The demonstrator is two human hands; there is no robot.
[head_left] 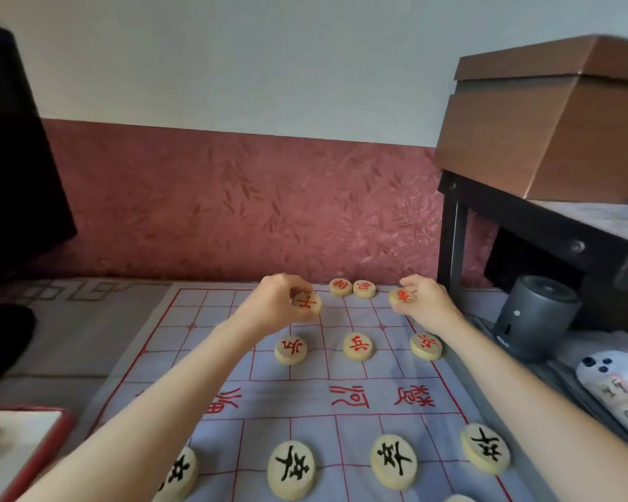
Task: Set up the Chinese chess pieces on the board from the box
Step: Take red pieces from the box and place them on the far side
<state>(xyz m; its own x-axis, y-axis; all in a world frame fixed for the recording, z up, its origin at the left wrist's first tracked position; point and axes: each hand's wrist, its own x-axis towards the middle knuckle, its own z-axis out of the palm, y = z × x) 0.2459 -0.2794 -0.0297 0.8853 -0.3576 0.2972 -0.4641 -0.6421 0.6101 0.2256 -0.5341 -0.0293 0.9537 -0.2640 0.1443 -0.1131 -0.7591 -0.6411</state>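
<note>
A pale blue cloth board (pixel 345 422) with red grid lines lies before me. My left hand (pixel 280 306) grips a red-marked wooden piece (pixel 307 302) above the far rows. My right hand (pixel 428 302) pinches another red piece (pixel 401 297) near the far right corner. Two red pieces (pixel 340 287) (pixel 364 288) rest on the far edge between my hands. Three red soldier pieces (pixel 290 350) (pixel 358 346) (pixel 426 346) stand in a row below. Several black-marked pieces (pixel 291 469) line the near rows. The red-rimmed box (pixel 33 461) sits at the lower left with a piece inside.
A dark cylindrical device (pixel 533 317) stands right of the board, under a black-framed stand (pixel 522 219) carrying a brown cardboard box (pixel 559 117). A white phone case and a small labelled item (pixel 609 375) lie at the right. A dark object (pixel 11 157) looms at the left. A red patterned wall runs behind.
</note>
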